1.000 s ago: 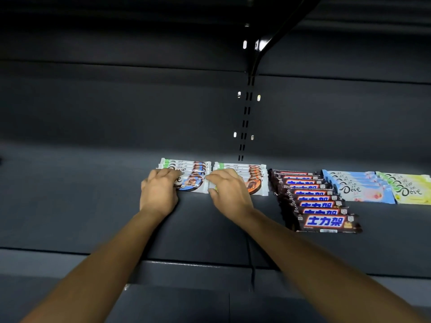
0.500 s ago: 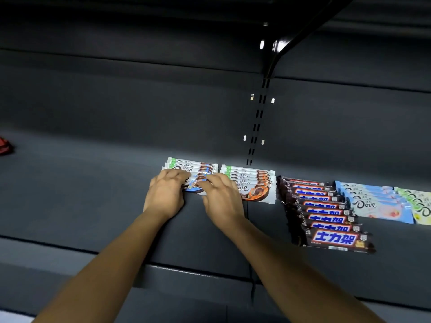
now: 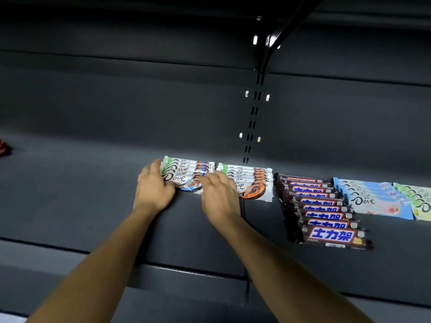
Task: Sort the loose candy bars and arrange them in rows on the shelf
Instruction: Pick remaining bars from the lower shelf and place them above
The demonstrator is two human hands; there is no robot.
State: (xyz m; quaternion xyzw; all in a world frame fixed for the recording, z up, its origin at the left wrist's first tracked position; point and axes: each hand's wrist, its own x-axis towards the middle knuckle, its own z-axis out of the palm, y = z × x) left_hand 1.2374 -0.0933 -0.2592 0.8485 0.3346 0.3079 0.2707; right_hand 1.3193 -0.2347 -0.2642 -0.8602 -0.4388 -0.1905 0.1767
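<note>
two bare forearms reach up from the bottom edge across the front lip of a dark grey metal shelf [image 3: 70,206]. the left hand [image 3: 154,190] lies with fingers spread and loosely curled against the left end of a row of white dove bars with blue-and-brown ends [image 3: 186,173], touching the front bar but clamped on nothing. the right hand [image 3: 219,197] lies with fingers apart at the right end of that same row, its fingertips on the front wrapper and its back covering the left end of the neighbouring row of white dove bars with orange-brown ends [image 3: 249,180]; it grips nothing either. both white rows run front to back, overlapped like tiles, just beside each other. to the right, a longer overlapped row of dark brown bars with blue-and-white chinese lettering [image 3: 326,215] reaches nearest the shelf's front. beyond it to the right sits a row of pale blue dove bars [image 3: 373,199], and touching that, cut off by the frame's right edge, a row of pale yellow-green dove bars [image 3: 419,201]. far left, well apart from the rows, a small red object [image 3: 3,148] lies partly out of view. behind everything rises the slotted black upright [image 3: 253,117] of the back panel.
</note>
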